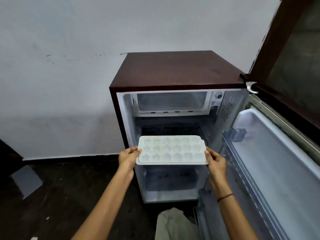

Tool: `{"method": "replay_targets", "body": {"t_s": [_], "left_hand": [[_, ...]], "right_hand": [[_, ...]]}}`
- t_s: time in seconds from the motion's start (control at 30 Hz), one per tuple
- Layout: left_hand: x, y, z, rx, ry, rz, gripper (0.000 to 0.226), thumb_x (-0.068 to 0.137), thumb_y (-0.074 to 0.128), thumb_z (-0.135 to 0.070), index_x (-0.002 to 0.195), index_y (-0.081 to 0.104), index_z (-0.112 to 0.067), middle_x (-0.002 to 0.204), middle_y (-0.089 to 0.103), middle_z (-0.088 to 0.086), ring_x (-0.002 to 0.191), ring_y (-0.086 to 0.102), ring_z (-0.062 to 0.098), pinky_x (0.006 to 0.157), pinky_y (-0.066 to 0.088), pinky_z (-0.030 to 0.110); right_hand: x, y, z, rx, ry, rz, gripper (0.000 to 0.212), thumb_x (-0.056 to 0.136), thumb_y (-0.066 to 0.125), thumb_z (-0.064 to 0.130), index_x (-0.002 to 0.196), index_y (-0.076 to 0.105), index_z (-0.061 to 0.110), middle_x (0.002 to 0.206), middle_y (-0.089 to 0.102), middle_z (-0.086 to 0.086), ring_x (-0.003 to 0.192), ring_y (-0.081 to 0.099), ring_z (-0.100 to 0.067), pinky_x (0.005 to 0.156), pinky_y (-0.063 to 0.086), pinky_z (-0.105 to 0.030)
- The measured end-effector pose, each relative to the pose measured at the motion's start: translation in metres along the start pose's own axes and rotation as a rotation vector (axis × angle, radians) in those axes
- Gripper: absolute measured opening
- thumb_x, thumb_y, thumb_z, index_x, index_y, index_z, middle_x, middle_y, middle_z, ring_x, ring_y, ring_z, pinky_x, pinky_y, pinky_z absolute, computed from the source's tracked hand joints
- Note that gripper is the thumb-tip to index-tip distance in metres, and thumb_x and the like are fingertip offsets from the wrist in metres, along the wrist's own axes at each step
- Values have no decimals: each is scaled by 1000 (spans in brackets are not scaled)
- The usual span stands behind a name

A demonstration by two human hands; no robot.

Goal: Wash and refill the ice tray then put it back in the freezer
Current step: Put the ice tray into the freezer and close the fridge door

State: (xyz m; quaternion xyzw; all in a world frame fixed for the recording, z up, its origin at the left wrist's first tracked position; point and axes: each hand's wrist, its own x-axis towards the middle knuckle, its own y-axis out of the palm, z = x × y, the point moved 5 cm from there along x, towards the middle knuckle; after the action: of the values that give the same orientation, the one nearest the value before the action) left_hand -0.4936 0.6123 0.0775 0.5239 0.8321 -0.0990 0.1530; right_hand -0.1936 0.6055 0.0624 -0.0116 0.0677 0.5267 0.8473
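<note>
The head view looks forward and down from close before the open fridge (173, 73).

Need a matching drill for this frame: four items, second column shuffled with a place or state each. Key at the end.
Things
1. ice tray
2. fridge door
3. freezer compartment
4. bracelet

Place or state
A. swung open, on the right
B. on the right wrist
C. held at its short ends by the left hand and right hand, in front of the fridge
D. top of the fridge interior

Pairs: 1-C, 2-A, 3-D, 4-B
</note>
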Motion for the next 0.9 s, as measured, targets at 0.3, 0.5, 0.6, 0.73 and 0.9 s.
{"method": "replay_targets", "body": {"t_s": [0.3,0.5,0.6,0.73,0.9], "left_hand": [[64,37,-46,3,35,-29,32,84,63,0,115,59,5,112,64,21,65,58,14,57,52,16],[113,76,-68,-3,119,4,30,84,62,2,113,59,9,113,62,26,62,55,16,44,49,14],[141,91,-73,9,135,-17,28,85,61,4,112,60,9,112,63,23,79,60,25,73,53,32],[179,109,-81,36,158,-1,18,89,49,8,101,61,2,87,62,7,84,59,24,82,48,35],[209,132,-90,47,205,-10,24,94,43,1,75,51,-12,90,57,7,80,53,20,70,44,27]], "right_hand": [[73,39,26,83,-40,-57,29,93,57,10,120,63,3,111,65,-2,101,59,-11,82,46,-14],[131,59,40,63,-63,-71,29,94,53,7,121,61,0,109,64,-4,101,59,-14,88,46,-23],[164,69,41,-67,-106,-80,28,94,52,8,119,63,1,116,66,-11,105,61,-21,91,48,-29],[196,83,42,-264,-127,-33,28,93,49,6,117,65,3,117,65,-14,109,60,-27,86,45,-24],[222,97,42,-351,-163,20,26,93,50,3,114,64,0,119,63,-12,109,57,-21,88,45,-25]]}}
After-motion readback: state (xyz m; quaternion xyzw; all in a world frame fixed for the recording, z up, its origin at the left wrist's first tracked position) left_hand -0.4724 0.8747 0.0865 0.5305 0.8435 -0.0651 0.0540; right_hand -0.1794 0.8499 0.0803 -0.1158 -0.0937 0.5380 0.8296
